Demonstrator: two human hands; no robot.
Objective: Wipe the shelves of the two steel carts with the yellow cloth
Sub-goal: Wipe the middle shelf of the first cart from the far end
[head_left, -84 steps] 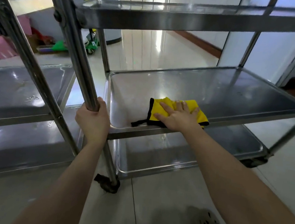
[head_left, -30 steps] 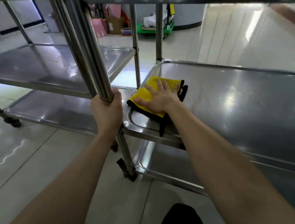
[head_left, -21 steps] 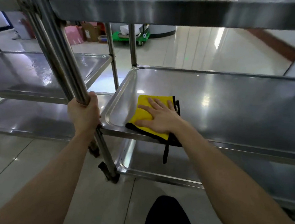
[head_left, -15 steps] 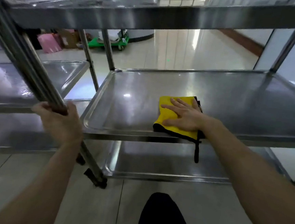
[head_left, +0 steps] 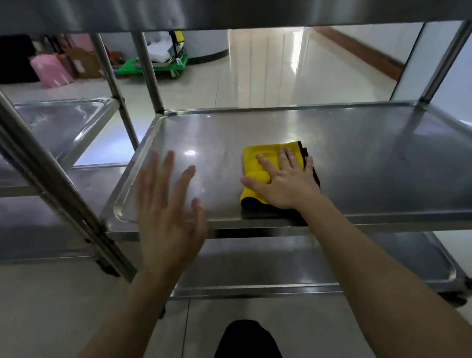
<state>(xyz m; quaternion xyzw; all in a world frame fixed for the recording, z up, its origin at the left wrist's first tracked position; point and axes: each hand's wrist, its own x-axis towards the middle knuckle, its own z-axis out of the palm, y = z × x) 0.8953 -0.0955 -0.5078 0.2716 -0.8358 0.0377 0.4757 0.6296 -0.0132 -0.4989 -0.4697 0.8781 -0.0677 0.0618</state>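
Observation:
The yellow cloth (head_left: 254, 163), edged in black, lies folded on the middle shelf (head_left: 373, 156) of the right steel cart, near its front edge. My right hand (head_left: 283, 183) presses flat on the cloth with straight fingers. My left hand (head_left: 168, 215) is in the air in front of the shelf's front left corner, fingers spread and blurred, holding nothing. The left steel cart (head_left: 62, 123) stands beside it, its shelves shiny. A slanted steel post (head_left: 44, 173) crosses the left foreground.
The top shelf (head_left: 215, 8) of the right cart overhangs the view. Its bottom shelf (head_left: 278, 271) sits just above the tiled floor. A green trolley (head_left: 159, 65), pink bags (head_left: 53, 70) and boxes stand at the far back left. My dark-clad knee (head_left: 248, 351) shows at the bottom.
My left hand has let go of the slanted steel post and moved right, now spread in the air. My right hand has slid the cloth rightward along the middle shelf.

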